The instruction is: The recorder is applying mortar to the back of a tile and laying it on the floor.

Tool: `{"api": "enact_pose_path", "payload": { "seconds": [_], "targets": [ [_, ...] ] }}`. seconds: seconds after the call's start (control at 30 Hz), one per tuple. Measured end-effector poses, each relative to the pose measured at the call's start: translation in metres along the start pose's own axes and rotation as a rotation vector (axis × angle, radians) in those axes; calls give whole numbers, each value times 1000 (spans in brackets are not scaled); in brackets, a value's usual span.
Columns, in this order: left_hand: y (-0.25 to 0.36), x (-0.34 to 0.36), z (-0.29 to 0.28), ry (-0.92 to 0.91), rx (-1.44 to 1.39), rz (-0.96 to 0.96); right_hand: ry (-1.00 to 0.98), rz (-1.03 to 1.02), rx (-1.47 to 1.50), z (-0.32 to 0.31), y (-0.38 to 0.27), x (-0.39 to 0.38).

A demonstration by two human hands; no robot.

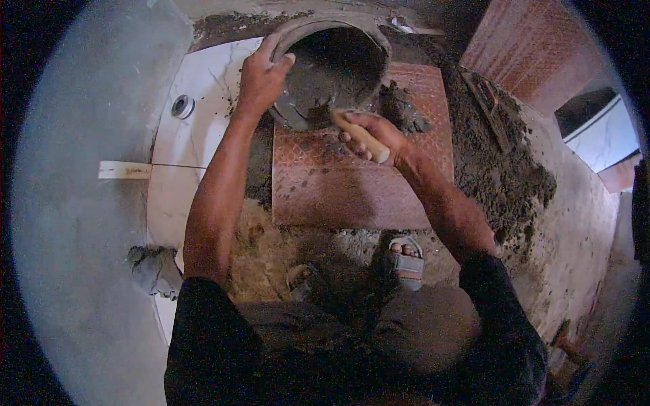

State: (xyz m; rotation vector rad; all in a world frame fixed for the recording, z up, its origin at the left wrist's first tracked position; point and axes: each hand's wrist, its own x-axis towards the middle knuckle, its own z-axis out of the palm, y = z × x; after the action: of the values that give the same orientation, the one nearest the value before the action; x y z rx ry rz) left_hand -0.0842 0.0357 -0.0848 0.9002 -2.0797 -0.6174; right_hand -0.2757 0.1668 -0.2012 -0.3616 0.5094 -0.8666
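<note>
My left hand (263, 80) grips the left rim of a round, mortar-smeared basin (384, 53). The basin is tilted so its mouth faces me, and dark wet mortar (332, 57) coats its inside. In my closed right hand (387, 134) is the pale wooden handle (362, 139) of a trowel. Its blade end reaches the basin's near lip and is hard to make out against the mortar. Below lies a reddish patterned tile (338, 193), spotted with mortar. A lump of mortar (406, 111) rests on the tile's far part, right of the basin.
White marbled tiles (179, 145) run along the left wall, with a small round ring-shaped object (182, 106) on them. Spread mortar (504, 172) and a narrow bar (487, 111) lie to the right. Another reddish tile (525, 51) stands at the far right. A crumpled grey bundle (156, 271) lies near left.
</note>
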Motion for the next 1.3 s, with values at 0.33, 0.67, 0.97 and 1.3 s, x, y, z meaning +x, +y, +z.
{"api": "enact_pose_path", "payload": {
  "seconds": [0.33,0.67,0.97,1.3],
  "targets": [
    [-50,-3,-13,168,157,-127,351,-294,-654,25,20,-90],
    [-29,-3,-13,217,216,-33,763,-356,-1772,16,11,-54],
    [-5,5,-4,138,167,173,536,-112,-1125,9,-38,-16],
    [16,7,-16,161,13,161,313,180,-75,-6,8,-21]
  ]
}}
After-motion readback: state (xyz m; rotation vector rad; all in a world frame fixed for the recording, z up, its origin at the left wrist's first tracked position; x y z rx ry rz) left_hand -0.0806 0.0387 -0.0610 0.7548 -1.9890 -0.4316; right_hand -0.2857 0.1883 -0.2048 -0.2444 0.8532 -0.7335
